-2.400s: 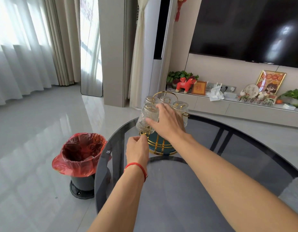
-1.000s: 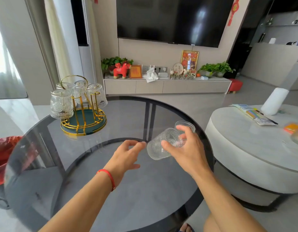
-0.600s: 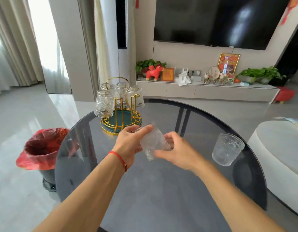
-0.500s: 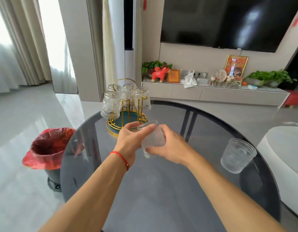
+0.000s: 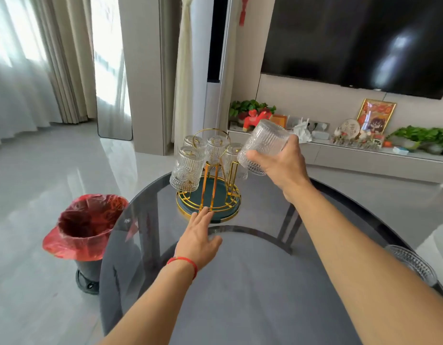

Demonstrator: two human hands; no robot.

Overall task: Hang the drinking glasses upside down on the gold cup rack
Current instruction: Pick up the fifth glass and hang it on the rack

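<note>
One ribbed drinking glass (image 5: pixel 264 145) sits in the right hand (image 5: pixel 281 161), tipped mouth-down and leaning toward the rack, with the thumb along its lower rim and the fingers (image 5: pixel 291 143) wrapped round the far side, so that grip is clamped on the glass. It is held in the air, clear of the surface, just beside the rack's right-hand prong and slightly above the hung glasses.

Just left of and below that grip stands the gold cup rack (image 5: pixel 208 195), upright on its round teal tray with a gold ring handle on top. Four hung glasses (image 5: pixel 188 169) are already on its prongs, all upside down; the nearest one hangs at the front left, the others crowd behind the ring.

Below the held glass and nearer the person, the left hand (image 5: pixel 199 239) lies flat and open on the dark glass surface (image 5: pixel 252 290), fingers spread apart and holding nothing, its fingertips (image 5: pixel 203 213) touching or very nearly touching the tray's front edge. A red string circles that wrist.

Well to the right of both hands, at the surface's right edge, a spare glass (image 5: pixel 412 266) stands upright, partly cut off behind the right forearm.

Off to the left on the floor is a bin with a red bag (image 5: pixel 84 226). Behind the rack, a low TV shelf (image 5: pixel 364 155) carries plants and ornaments.
</note>
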